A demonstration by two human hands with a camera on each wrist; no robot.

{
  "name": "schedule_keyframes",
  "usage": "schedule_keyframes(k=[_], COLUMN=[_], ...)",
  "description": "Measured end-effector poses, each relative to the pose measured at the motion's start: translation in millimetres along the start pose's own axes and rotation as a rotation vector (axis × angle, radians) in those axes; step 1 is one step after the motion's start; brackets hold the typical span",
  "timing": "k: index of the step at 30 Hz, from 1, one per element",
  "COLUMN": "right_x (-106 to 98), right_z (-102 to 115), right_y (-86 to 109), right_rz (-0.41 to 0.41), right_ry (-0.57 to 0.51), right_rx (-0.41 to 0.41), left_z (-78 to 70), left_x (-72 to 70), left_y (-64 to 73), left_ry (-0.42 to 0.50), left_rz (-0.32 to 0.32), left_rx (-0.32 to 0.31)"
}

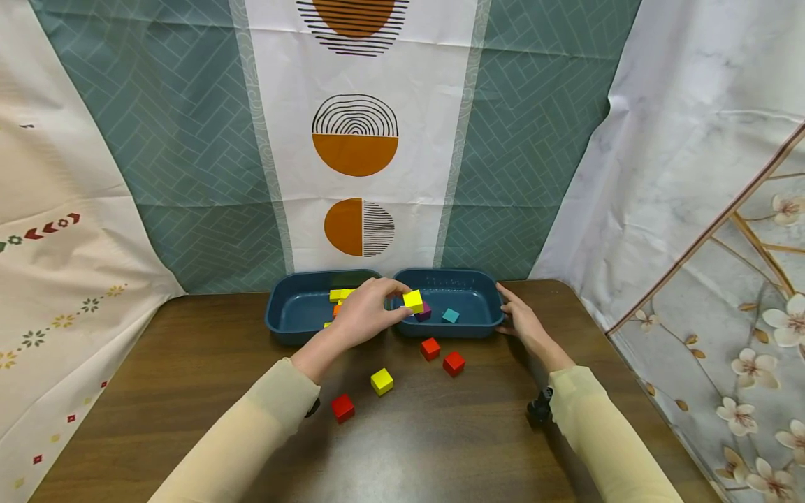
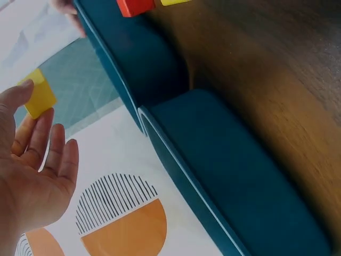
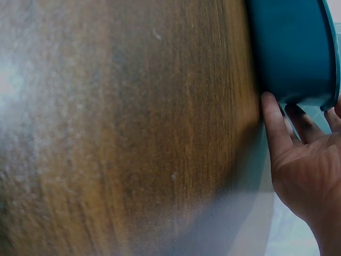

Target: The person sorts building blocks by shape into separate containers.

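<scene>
Between thumb and fingertips, my left hand (image 1: 366, 311) pinches a yellow cube (image 1: 413, 301) above the left part of the right blue tray (image 1: 448, 331). The left wrist view shows the same yellow cube (image 2: 40, 95) held at the thumb tip. Inside the right tray lie a purple cube (image 1: 424, 311) and a teal block (image 1: 450, 316). My right hand (image 1: 525, 323) touches that tray's right end; in the right wrist view its fingers (image 3: 273, 120) are extended against the outer wall. The left blue tray (image 1: 277, 314) holds several yellow blocks (image 1: 337, 295) and an orange one, partly hidden by my left hand.
On the wooden table (image 1: 189, 391), two red cubes (image 1: 430, 348) lie just in front of the right tray. Nearer me are a yellow cube (image 1: 381, 381) and another red cube (image 1: 342, 408). A patterned cloth (image 1: 352, 237) hangs directly behind the trays.
</scene>
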State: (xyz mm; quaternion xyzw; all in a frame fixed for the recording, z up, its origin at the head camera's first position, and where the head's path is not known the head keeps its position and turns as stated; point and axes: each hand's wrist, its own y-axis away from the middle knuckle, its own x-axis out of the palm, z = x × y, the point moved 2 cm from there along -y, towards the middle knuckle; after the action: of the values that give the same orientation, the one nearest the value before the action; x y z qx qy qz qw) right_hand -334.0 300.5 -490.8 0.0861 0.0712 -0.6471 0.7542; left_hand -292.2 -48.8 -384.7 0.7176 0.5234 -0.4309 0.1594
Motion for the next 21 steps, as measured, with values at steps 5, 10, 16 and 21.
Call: schedule_keyframes(k=[5,10,16,21], right_x=[0,0,1,1], right_z=[-1,-1,-1,-1], right_y=[-1.3,-1.6,-1.3,-1.3], right_rz=[-0.001,-0.001,0.004,0.005], right_ry=[-0.008,-0.006,-0.009,-0.013], right_rx=[-0.005,-0.001,0.008,0.005], left_z=[-1.3,-2.6,-4.6,-5.9], left_x=[4.9,9.6,15.6,23.6], left_y=[-4.4,-9.8,-17.5,-23.7], left_ry=[-0.014,-0.044,-0.05,-0.07], left_rz=[0.017,0.025,0.025,0.034], left_rx=[-0.011,-0.01,-0.009,-0.028])
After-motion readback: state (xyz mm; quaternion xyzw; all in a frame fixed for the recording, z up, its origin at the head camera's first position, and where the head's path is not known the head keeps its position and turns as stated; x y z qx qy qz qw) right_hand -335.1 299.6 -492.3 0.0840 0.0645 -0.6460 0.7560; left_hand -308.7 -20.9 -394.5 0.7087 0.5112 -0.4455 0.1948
